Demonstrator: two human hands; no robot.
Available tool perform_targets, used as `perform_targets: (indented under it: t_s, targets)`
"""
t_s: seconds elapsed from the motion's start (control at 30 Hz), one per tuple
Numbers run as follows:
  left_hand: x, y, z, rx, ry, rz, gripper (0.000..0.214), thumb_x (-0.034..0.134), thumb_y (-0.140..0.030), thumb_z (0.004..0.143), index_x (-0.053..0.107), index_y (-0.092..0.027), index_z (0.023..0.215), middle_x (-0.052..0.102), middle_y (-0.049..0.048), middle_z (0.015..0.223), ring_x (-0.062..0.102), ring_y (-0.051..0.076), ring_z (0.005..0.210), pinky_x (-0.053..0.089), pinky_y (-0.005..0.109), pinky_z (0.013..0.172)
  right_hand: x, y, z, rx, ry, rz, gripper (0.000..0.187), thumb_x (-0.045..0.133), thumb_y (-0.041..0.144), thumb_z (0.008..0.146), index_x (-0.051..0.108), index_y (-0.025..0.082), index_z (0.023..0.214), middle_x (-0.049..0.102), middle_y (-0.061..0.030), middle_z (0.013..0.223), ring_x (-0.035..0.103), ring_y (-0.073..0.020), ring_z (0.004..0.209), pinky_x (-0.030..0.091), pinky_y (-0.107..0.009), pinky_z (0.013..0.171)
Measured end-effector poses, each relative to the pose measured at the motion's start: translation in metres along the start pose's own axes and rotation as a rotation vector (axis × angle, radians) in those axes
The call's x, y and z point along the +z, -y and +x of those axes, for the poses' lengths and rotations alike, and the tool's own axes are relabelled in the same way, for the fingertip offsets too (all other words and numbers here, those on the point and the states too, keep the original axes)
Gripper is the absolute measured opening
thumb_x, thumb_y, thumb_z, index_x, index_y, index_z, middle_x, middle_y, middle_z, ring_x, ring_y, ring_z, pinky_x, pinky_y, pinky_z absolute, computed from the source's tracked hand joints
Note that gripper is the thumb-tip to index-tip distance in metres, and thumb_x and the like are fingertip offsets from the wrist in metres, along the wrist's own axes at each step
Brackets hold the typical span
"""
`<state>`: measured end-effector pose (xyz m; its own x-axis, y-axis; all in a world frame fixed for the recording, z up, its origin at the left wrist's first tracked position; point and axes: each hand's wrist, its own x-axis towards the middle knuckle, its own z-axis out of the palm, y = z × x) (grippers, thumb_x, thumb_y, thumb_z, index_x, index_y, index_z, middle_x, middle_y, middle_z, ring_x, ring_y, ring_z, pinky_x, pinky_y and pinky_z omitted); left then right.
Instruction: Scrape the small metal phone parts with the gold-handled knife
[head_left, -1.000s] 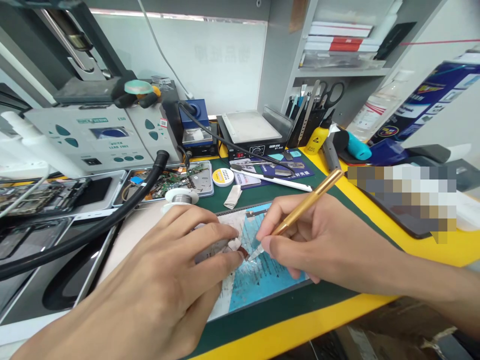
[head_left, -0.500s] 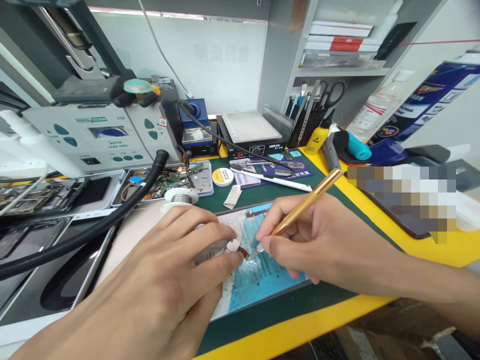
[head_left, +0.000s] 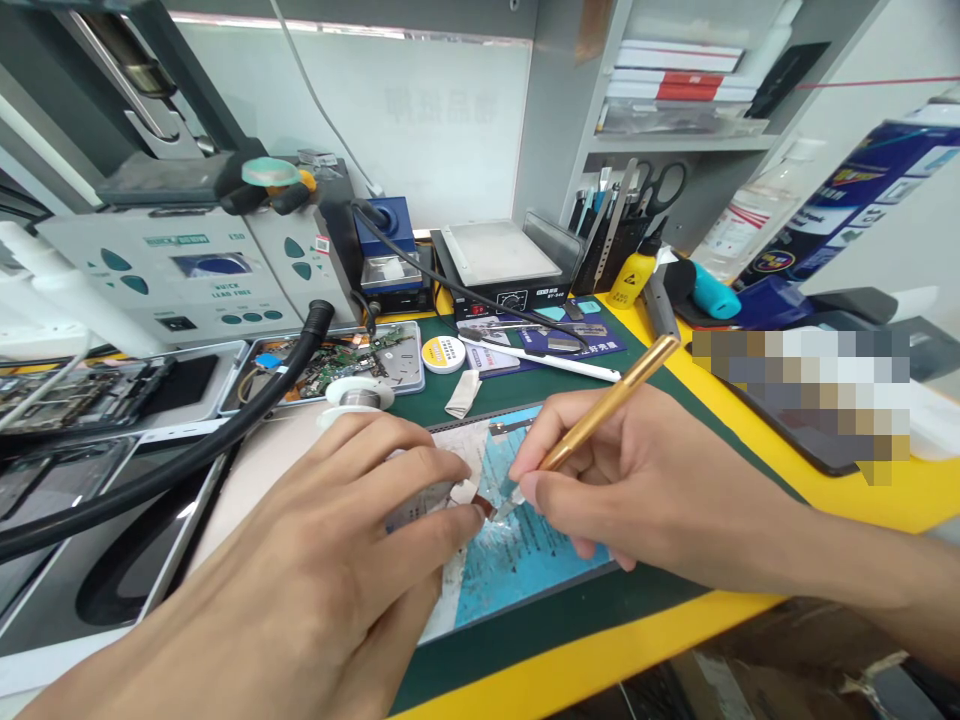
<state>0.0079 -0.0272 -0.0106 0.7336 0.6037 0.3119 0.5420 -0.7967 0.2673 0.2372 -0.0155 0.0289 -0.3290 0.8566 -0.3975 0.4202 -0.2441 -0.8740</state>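
Observation:
My right hand [head_left: 622, 480] grips a gold-handled craft knife [head_left: 607, 405] like a pen, its blade slanting down to the left. The blade tip meets, or lies right beside, the end of a small brown flex cable [head_left: 487, 506]. Thumb and forefinger of my left hand [head_left: 337, 530] pinch that cable, with a small white piece [head_left: 463, 491] between the fingers. Under both hands lies a scuffed blue and white work sheet [head_left: 525, 570], marked with dark streaks. My left fingers hide most of what they hold.
A black hose [head_left: 225, 430] crosses the left side, past a tray of circuit boards [head_left: 341, 362] and a solder spool [head_left: 356, 395]. Behind stand a grey hot-air station [head_left: 157, 265] and a heating plate [head_left: 499, 250]. A white stylus-like tool [head_left: 555, 362] lies beyond the sheet.
Both hands keep nearly the same pose, the blade still at the cable's end. The whole view has shifted very slightly.

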Motion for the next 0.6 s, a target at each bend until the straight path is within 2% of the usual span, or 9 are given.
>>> perform_targets:
  t_s: [0.17,0.37,0.6]
  targets:
    - [0.001,0.0004,0.0031,0.002,-0.024,-0.007,0.028,0.052,-0.015,0.096,0.068,-0.03,0.113,0.064,0.0039,0.11,0.056,0.026,0.112,0.047,0.051,0.102,0.0003,-0.0003,0.0007,0.011,-0.006,-0.006,0.012,0.065,0.011,0.074,0.059,0.019,0.079,0.051,0.0076,0.051,0.051,-0.0088,0.047,0.039,-0.015,0.039]
    - [-0.0021,-0.0018,0.0013,0.012,0.012,-0.027,0.032,0.05,-0.009,0.095,0.067,-0.029,0.113,0.062,0.004,0.109,0.053,0.027,0.115,0.046,0.054,0.103,-0.0003,0.0004,0.001,0.003,-0.007,-0.01,0.011,0.065,0.011,0.074,0.06,0.019,0.079,0.051,0.0071,0.051,0.051,-0.0094,0.046,0.038,-0.016,0.039]
    - [-0.001,-0.0023,0.0013,-0.042,-0.014,-0.029,0.025,0.054,-0.017,0.096,0.068,-0.031,0.111,0.066,0.0019,0.116,0.056,0.027,0.113,0.048,0.054,0.103,-0.0025,0.0007,0.0002,0.021,0.002,0.018,0.012,0.065,0.01,0.073,0.06,0.02,0.079,0.053,0.0066,0.051,0.051,-0.0096,0.047,0.04,-0.016,0.039]
